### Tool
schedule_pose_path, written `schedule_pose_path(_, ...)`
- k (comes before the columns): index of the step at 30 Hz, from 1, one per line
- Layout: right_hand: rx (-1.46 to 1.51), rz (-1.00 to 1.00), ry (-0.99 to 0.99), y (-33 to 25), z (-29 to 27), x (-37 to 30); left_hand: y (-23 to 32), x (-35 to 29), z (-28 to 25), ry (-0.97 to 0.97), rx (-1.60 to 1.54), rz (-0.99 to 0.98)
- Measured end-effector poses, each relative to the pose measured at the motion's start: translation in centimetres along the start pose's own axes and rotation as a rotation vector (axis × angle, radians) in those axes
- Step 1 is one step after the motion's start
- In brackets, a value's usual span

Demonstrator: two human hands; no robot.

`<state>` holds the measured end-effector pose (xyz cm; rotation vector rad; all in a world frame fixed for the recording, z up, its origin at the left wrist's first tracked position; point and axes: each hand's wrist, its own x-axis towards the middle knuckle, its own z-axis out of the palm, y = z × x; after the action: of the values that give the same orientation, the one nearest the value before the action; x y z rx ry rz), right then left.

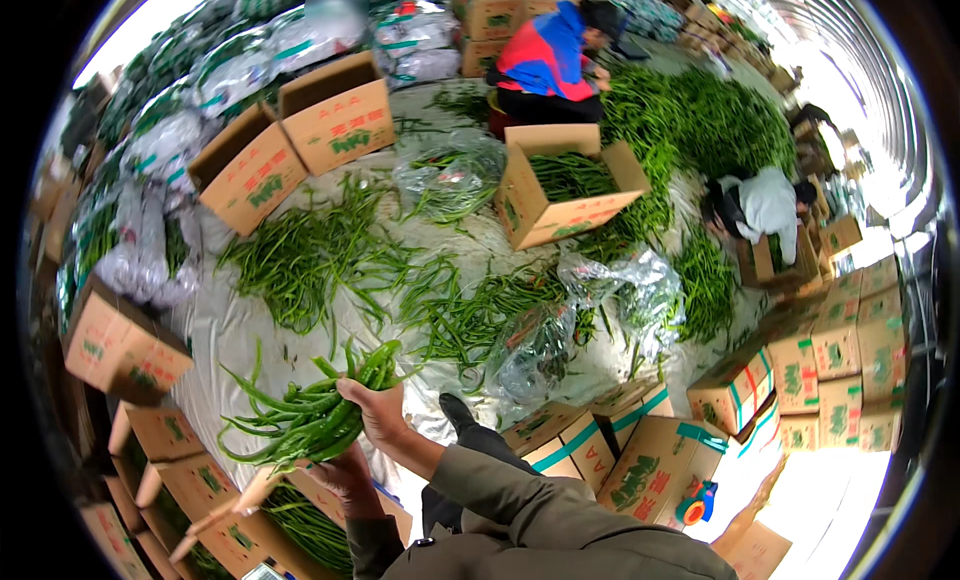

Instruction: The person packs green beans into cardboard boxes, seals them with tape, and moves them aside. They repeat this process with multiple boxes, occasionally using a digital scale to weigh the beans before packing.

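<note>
A large bunch of long green chili peppers (305, 417) is held between my two hands, above the pale ground sheet. My right hand (378, 408) is closed round its right end, thumb on top. Below the bunch, my left hand (342, 472) supports it from underneath; its fingers are partly hidden by the peppers. Just under my left hand stands an open cardboard box (240, 542) with more green peppers (308, 528) inside. A loose pile of green peppers (295, 265) lies on the sheet ahead of my hands.
Open cartons (340, 115) stand at the far left, and an open carton of peppers (570, 215) ahead. Clear plastic bags (535, 355) lie among peppers. Two people, one in a red-blue jacket (548, 60), crouch by large heaps. Taped cartons (655, 475) and a tape dispenser (697, 505) are right.
</note>
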<state>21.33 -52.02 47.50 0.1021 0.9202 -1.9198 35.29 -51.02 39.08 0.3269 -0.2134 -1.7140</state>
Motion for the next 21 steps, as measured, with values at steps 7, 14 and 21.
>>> schedule_pose_path(7,-0.018,-0.293,0.169,-6.4,-2.1,0.3,-7.9,4.1,5.8,-0.146,0.342,-0.222)
schedule_pose_path(14,0.092,-0.693,0.264,-8.9,-1.7,-0.7,-13.6,6.5,10.8,-0.322,-0.011,-0.636)
schedule_pose_path(21,0.149,-0.764,0.271,-13.4,-5.5,-1.3,-19.7,5.0,16.6,-0.282,-0.198,-0.743)
